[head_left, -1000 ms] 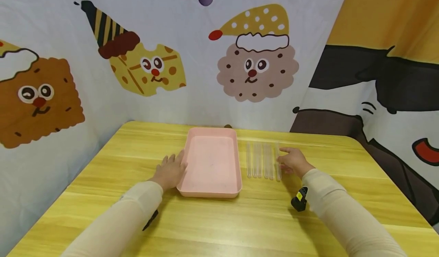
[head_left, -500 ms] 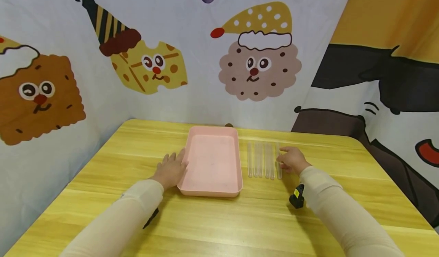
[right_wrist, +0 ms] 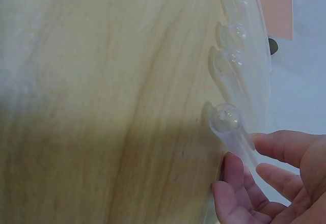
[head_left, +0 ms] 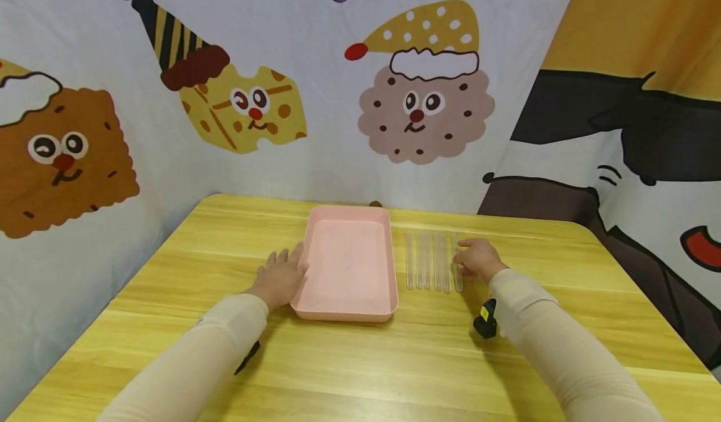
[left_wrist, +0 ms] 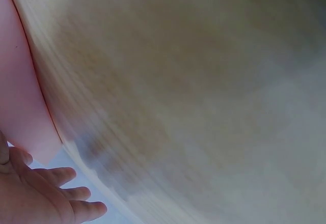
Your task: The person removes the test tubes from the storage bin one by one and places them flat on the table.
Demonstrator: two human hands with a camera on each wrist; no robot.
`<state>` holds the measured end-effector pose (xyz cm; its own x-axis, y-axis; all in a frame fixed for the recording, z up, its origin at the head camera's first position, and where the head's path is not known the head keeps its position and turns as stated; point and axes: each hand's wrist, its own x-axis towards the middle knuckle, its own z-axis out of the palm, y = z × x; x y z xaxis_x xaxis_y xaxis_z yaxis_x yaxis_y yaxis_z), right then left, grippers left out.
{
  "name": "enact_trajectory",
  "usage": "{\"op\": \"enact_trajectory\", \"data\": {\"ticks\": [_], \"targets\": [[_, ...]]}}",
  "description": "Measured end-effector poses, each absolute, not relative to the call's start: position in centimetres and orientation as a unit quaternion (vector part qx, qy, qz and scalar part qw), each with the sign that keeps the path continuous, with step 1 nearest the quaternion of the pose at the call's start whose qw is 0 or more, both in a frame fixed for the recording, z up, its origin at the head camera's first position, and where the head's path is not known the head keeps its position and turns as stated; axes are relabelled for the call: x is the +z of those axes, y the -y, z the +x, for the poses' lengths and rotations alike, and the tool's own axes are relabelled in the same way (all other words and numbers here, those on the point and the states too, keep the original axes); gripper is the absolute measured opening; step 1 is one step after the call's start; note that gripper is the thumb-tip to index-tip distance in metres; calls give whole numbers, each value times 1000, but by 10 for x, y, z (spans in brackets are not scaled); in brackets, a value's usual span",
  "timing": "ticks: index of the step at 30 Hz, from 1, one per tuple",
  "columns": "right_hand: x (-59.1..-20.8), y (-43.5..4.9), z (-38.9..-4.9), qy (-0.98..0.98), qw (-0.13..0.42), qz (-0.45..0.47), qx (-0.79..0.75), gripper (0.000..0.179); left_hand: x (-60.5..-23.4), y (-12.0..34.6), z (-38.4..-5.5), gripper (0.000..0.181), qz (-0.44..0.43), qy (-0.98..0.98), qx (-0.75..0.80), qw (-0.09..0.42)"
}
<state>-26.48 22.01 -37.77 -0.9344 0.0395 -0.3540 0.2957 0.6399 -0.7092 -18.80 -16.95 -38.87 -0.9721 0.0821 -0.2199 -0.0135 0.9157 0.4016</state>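
Observation:
Several clear test tubes [head_left: 428, 262] with rounded ends lie side by side on the table, to the right of a shallow pink tray [head_left: 349, 312]. My right hand [head_left: 477, 260] pinches the rightmost test tube [right_wrist: 225, 119] between thumb and finger; its other fingers curl low beside it. That tube still lies on the table, a small gap apart from the others. My left hand [head_left: 278, 278] rests against the tray's left wall with its fingers spread. In the left wrist view, the left fingers [left_wrist: 81, 193] reach out beside the pink tray wall [left_wrist: 25, 81].
A yellow wood-grain table [head_left: 360, 372] bears everything. Cloth printed with cartoon figures [head_left: 425, 112] hangs behind its back edge and on both sides. A black wrist camera [head_left: 485, 319] is strapped under the right forearm.
The view has shifted very slightly. The hands, tray and test tubes keep practically the same places.

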Motion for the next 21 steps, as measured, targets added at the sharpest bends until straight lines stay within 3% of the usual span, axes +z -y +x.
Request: {"op": "enact_trajectory", "data": {"ticks": [21], "targets": [[-375,-216,-264,-895,160,100,-405,61,-392,172,-191,58,27,-975,192,111]]}}
